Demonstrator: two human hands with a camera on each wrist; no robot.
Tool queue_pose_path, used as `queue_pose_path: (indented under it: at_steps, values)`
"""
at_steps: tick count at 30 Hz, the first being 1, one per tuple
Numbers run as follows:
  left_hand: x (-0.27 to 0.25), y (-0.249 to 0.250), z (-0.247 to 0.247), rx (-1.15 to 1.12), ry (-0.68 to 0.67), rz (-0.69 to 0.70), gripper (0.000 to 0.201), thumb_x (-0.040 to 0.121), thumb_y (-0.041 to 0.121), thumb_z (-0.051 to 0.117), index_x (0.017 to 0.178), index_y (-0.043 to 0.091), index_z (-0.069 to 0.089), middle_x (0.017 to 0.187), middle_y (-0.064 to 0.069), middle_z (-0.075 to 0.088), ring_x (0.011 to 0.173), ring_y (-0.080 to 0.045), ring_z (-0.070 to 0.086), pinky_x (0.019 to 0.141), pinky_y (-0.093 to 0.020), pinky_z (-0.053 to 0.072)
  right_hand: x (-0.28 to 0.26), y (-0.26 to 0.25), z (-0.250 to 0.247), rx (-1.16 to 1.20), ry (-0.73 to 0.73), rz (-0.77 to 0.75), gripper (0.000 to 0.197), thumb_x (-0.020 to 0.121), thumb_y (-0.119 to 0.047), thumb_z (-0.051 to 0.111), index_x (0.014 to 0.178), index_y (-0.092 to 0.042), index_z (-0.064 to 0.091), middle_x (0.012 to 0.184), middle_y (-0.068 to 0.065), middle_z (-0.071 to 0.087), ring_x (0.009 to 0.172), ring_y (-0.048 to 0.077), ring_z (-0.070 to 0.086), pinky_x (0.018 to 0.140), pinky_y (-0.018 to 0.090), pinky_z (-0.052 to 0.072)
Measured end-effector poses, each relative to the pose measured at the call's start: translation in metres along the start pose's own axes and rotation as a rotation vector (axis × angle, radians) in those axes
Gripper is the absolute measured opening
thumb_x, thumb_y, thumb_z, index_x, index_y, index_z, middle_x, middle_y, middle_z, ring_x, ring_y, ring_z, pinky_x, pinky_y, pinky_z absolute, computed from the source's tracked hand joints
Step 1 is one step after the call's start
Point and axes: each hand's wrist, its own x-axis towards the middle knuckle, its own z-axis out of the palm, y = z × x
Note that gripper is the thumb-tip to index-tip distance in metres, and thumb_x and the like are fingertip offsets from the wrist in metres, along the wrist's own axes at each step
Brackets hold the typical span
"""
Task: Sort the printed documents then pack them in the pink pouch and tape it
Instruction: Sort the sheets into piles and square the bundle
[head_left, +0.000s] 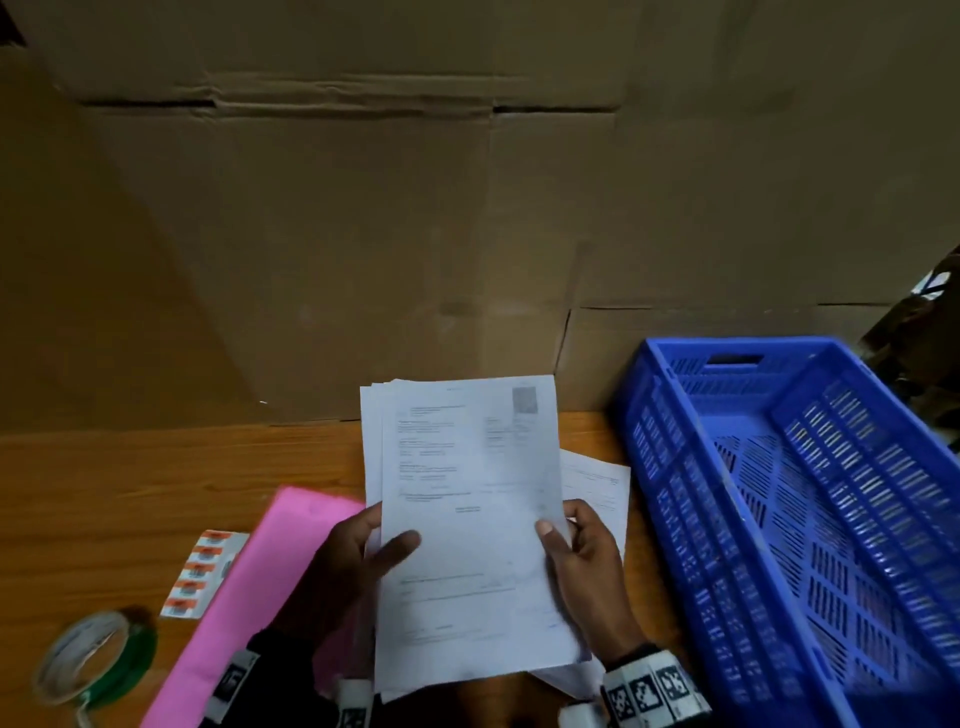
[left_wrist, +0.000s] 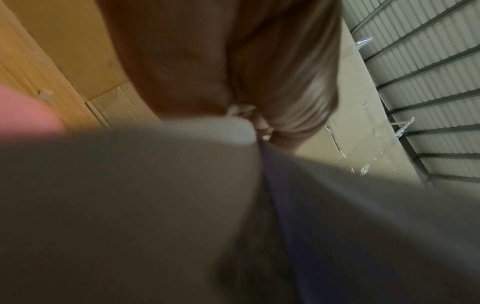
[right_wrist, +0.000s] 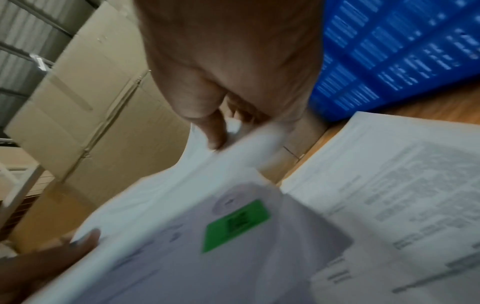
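Holding the papers (head_left: 467, 519) upright over the table (head_left: 130, 478), left hand (head_left: 353, 561) and right hand (head_left: 582, 556) each clamp a side edge, beside the pouch (head_left: 249, 587). Left wrist view: blurred, fingers unclear. Right wrist view: thumb pinches the sheets; light, floppy, slippery, best gripped at both edges.

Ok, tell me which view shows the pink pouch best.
Head view: the pink pouch lies flat on the table, partly under the left hand. The left wrist view catches only a blurred pink corner; the right wrist view shows none.
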Motion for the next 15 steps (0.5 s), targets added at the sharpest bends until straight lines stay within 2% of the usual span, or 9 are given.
queue_pose_path:
  at_steps: [2,3,5,6,7,9,11,13,15]
  values:
    - [-0.001,-0.004,-0.001,0.012,0.057,-0.021,0.022,0.092,0.024,0.068,0.112,0.032,0.065,0.11,0.023,0.07,0.107,0.003,0.064,0.103,-0.032,0.048,0.002,0.011,0.001,-0.073,-0.06,0.028,0.015,0.09,-0.034,0.072,0.087,-0.021,0.064,0.084,-0.004,0.073,0.08,0.022,0.069,0.075,0.038,0.057]
    - [-0.003,-0.008,-0.003,0.019,0.08,-0.032,0.023,0.093,0.022,0.065,0.113,0.033,0.064,0.111,0.023,0.071,0.108,0.002,0.064,0.102,-0.034,0.048,0.002,0.015,-0.003,-0.116,-0.064,0.039,0.023,0.087,-0.039,0.075,0.082,-0.021,0.062,0.077,-0.005,0.069,0.073,0.021,0.065,0.069,0.034,0.054]
    - [-0.006,-0.014,-0.011,-0.016,0.107,-0.066,0.03,0.09,0.031,0.06,0.119,0.037,0.059,0.113,0.025,0.069,0.107,0.001,0.065,0.1,-0.036,0.05,0.006,0.03,-0.018,-0.223,0.059,0.07,0.021,0.083,-0.031,0.081,0.086,-0.022,0.063,0.078,-0.002,0.066,0.069,0.016,0.062,0.06,0.021,0.049]
    - [-0.007,-0.016,-0.015,-0.011,0.107,-0.064,0.038,0.087,0.037,0.057,0.124,0.042,0.053,0.114,0.031,0.067,0.107,0.003,0.064,0.097,-0.033,0.051,0.009,0.039,-0.027,-0.328,0.142,0.129,0.028,0.08,-0.028,0.085,0.097,-0.02,0.063,0.088,0.001,0.066,0.074,0.015,0.063,0.061,0.017,0.049]
    - [-0.008,-0.016,-0.019,0.023,0.123,-0.039,0.046,0.084,0.042,0.055,0.129,0.048,0.046,0.115,0.039,0.061,0.107,0.009,0.061,0.094,-0.027,0.05,0.011,0.047,-0.037,-0.458,0.21,0.193,0.048,0.075,-0.033,0.088,0.111,-0.016,0.061,0.104,0.005,0.064,0.087,0.019,0.064,0.072,0.019,0.052]
    - [-0.009,-0.014,-0.023,0.066,0.179,0.065,0.062,0.083,0.041,0.054,0.14,0.049,0.031,0.123,0.05,0.048,0.114,0.019,0.05,0.089,-0.013,0.042,0.016,0.067,-0.052,-0.638,0.188,0.324,0.082,0.068,-0.042,0.09,0.133,-0.014,0.049,0.131,0.011,0.058,0.116,0.031,0.058,0.1,0.04,0.05]
    - [-0.009,-0.013,-0.024,0.007,0.233,0.143,0.076,0.081,0.028,0.055,0.15,0.033,0.022,0.131,0.052,0.039,0.121,0.022,0.043,0.084,-0.004,0.039,0.017,0.076,-0.057,-0.581,0.2,0.35,0.082,0.074,-0.029,0.087,0.142,-0.02,0.043,0.136,0.01,0.058,0.124,0.035,0.056,0.108,0.048,0.044]
    - [-0.008,-0.009,-0.022,-0.048,0.254,0.17,0.084,0.078,0.019,0.054,0.153,0.022,0.016,0.131,0.051,0.039,0.12,0.021,0.044,0.078,-0.003,0.043,0.014,0.076,-0.062,-0.512,0.237,0.323,0.071,0.081,-0.017,0.081,0.143,-0.022,0.047,0.131,0.007,0.062,0.119,0.034,0.059,0.106,0.045,0.046]
    - [-0.007,-0.01,-0.023,-0.066,0.274,0.193,0.086,0.077,0.016,0.053,0.154,0.02,0.014,0.132,0.049,0.04,0.121,0.019,0.045,0.077,-0.004,0.045,0.014,0.082,-0.067,-0.552,0.263,0.279,0.058,0.084,-0.02,0.076,0.139,-0.017,0.055,0.126,0.007,0.067,0.112,0.033,0.063,0.102,0.044,0.05]
